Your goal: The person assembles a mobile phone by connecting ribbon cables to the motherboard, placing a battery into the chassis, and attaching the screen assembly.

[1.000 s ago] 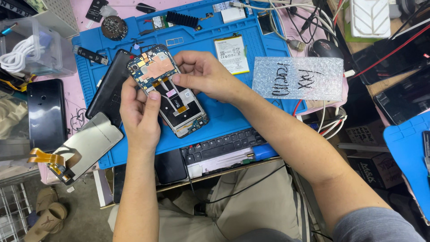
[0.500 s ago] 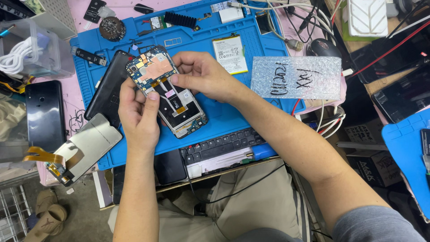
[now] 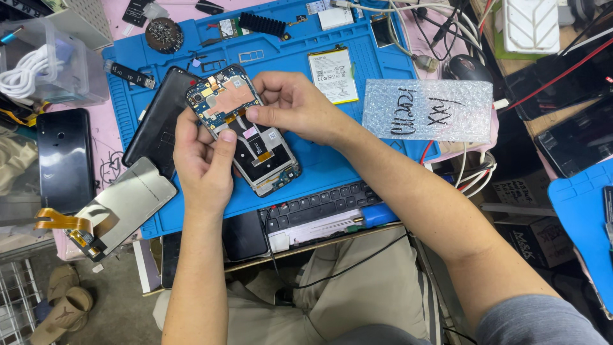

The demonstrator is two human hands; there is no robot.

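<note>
Head view: opened phone (image 3: pixel 246 131) held just above the blue mat (image 3: pixel 357 128), back cover off, board and flex connectors exposed. Left hand (image 3: pixel 203 160) cradles it from below, fingers curled around the left edge, thumb pressed on the frame just below the board. Right hand (image 3: pixel 294 105) comes in from the right, thumb and forefinger pinched together on the small part at the board's lower edge; remaining fingers curled loosely over the top of the phone. Can't tell whether the pinch is on a connector or a flex tail, too small.

On the mat: loose battery (image 3: pixel 333 75) just right of the phone, black back cover (image 3: pixel 159 115) partly under the phone on the left. Bubble-wrap pouch (image 3: pixel 429 110) overlaps the mat's right edge. Detached screen (image 3: pixel 118 207) with orange flex hangs off the mat's lower-left corner. Keyboard (image 3: pixel 319 207) at the near edge.

Risks, my read:
- Pulling the pinched part at an angle could tear the flex or lift the socket.
- Left thumb bears near the connectors; too much pressure could crack something.
- Phone is only hand-held, so a slip drops it onto the mat and parts.
- Screen overhangs the edge; an elbow nudge sends it to the floor.
</note>
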